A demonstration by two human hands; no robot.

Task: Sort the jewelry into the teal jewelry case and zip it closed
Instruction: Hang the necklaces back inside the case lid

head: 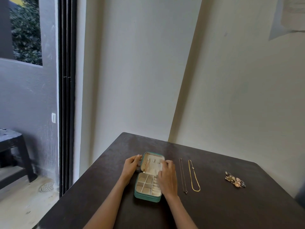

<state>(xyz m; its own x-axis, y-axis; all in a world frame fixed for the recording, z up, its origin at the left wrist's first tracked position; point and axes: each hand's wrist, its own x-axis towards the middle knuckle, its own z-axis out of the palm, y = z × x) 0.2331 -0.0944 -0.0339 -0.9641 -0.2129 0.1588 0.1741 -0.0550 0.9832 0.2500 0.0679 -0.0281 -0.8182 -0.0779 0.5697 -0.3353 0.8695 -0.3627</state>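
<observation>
On the bench [214, 212], the open case [147, 194] lies flat, left hand [131, 165] gripping its lid's left edge, right hand [166, 176] curled over the lid interior, hold indeterminate, chains [194, 176] just right.

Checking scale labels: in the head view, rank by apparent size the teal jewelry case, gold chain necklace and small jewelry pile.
1. Teal jewelry case
2. Gold chain necklace
3. Small jewelry pile

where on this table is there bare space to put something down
Bare dark tabletop lies between the gold chain necklace and the small heap of mixed jewelry, and along the near edge. It is crowded around the open teal jewelry case, where the left hand and right hand work.
</observation>
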